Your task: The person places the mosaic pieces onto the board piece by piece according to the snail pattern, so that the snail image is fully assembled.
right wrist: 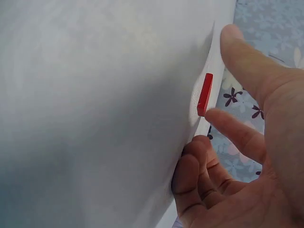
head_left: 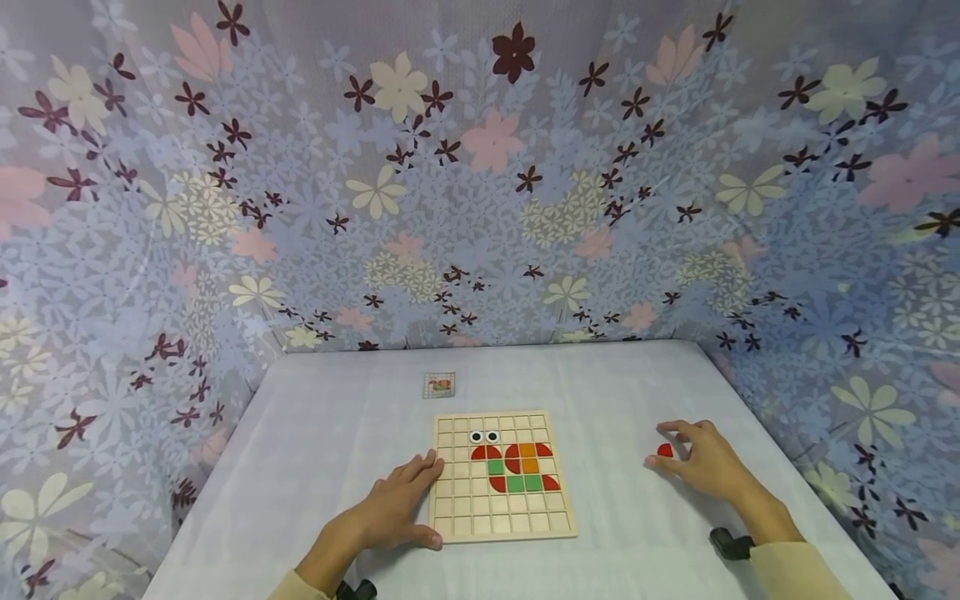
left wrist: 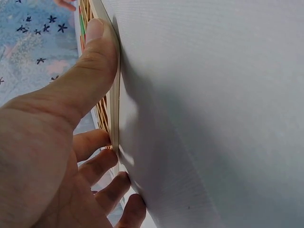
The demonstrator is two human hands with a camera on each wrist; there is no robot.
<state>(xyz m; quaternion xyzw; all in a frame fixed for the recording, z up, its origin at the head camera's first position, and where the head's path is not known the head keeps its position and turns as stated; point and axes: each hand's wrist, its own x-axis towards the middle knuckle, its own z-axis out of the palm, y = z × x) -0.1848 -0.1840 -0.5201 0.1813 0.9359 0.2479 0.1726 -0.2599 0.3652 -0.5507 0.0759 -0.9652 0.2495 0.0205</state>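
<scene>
A square wooden grid board [head_left: 502, 525] lies on the white-covered table. Set in its cells are red quarter-round pieces [head_left: 498, 483], green squares [head_left: 514, 483], orange pieces [head_left: 529, 465] and two round eye pieces [head_left: 492, 437]. Along the board's left edge rests my left hand [head_left: 397, 504], its thumb on the rim near the front corner and the fingers spread farther up. Off to the right, my right hand [head_left: 708, 462] reaches around a loose red piece [right wrist: 204, 95] on the table. Its index fingertip is close to the piece or touching it, while the thumb stands apart.
Behind the board lies a small picture card [head_left: 439, 385] with a coloured pattern on a grid. Flowered cloth [head_left: 480, 208] rises along the back and both sides of the table [head_left: 337, 392]. Dark devices [head_left: 731, 544] are worn at both wrists.
</scene>
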